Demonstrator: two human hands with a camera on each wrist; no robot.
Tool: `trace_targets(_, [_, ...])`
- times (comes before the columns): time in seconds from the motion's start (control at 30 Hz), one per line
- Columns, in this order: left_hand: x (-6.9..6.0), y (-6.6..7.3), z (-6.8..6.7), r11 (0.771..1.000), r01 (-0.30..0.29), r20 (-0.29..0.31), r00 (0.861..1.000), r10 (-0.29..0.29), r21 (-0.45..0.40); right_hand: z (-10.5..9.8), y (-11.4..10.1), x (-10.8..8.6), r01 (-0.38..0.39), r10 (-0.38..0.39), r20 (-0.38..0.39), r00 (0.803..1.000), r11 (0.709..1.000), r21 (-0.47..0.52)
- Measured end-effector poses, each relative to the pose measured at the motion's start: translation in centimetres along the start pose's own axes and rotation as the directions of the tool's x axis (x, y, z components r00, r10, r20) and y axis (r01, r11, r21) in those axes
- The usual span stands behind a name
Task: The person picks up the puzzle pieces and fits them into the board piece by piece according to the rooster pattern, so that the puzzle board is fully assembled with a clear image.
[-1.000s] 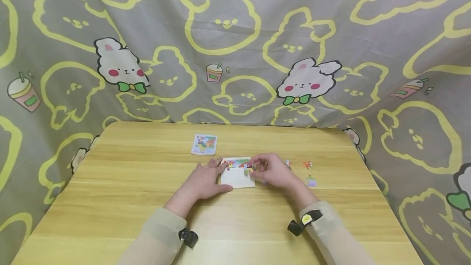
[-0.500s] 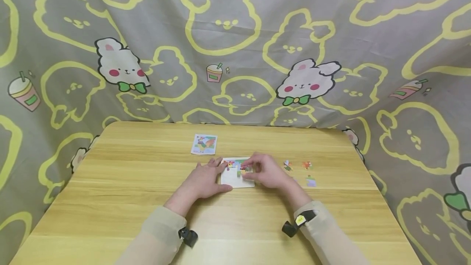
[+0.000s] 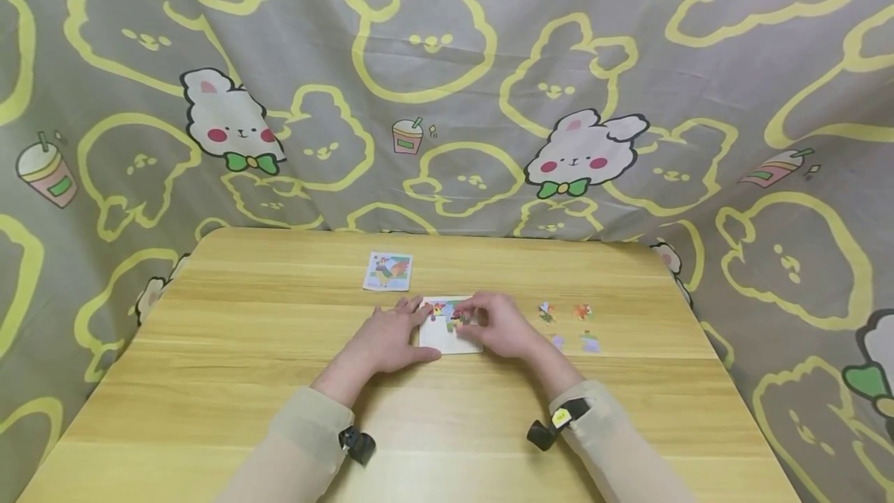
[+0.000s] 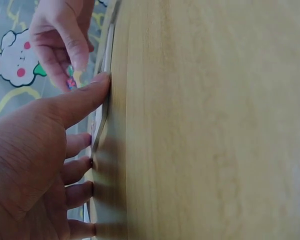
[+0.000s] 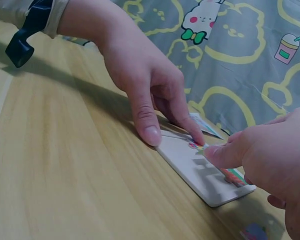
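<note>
A white puzzle tray (image 3: 438,338) with colourful pieces along its far side lies on the table. My left hand (image 3: 388,338) rests at its left side, thumb at the near corner and fingers at the far left edge; in the right wrist view the left hand (image 5: 150,80) touches the tray (image 5: 190,175). Over the tray, my right hand (image 3: 504,326) pinches a small colourful piece (image 3: 457,320) between thumb and fingers. The left wrist view shows that right hand (image 4: 62,37) with the piece (image 4: 71,81) under its thumb, beyond my left hand (image 4: 35,155).
Right of the tray lie several loose pieces, among them an orange one (image 3: 583,311), a green and purple one (image 3: 590,342) and a multicoloured one (image 3: 545,312). A square picture card (image 3: 387,272) with a rooster lies behind the tray. A patterned curtain (image 3: 447,91) hangs behind the table (image 3: 230,410).
My right hand has moved left over the tray with the piece, uncovering loose pieces on the right. My left hand has stayed at the tray's left side.
</note>
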State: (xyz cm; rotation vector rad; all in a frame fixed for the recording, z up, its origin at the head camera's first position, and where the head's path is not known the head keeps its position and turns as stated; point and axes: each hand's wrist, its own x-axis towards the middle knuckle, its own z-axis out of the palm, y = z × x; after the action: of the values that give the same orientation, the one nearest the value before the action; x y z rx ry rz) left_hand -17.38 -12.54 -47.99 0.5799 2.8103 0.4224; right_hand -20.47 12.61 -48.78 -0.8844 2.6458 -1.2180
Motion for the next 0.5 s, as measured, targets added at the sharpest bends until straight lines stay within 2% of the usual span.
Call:
trace_targets(0.3, [-0.2,0.0,0.0,1.000,-0.002,-0.014,1.000,0.002,-0.021,1.2,-0.1,0.7,-0.033,0.032,0.012,0.999,0.999,0.037])
trace_targets(0.5, [-0.2,0.0,0.0,1.000,0.000,-0.028,1.000,-0.001,-0.029,1.5,-0.3,1.2,-0.025,0.025,-0.001,1.000,0.998,0.061])
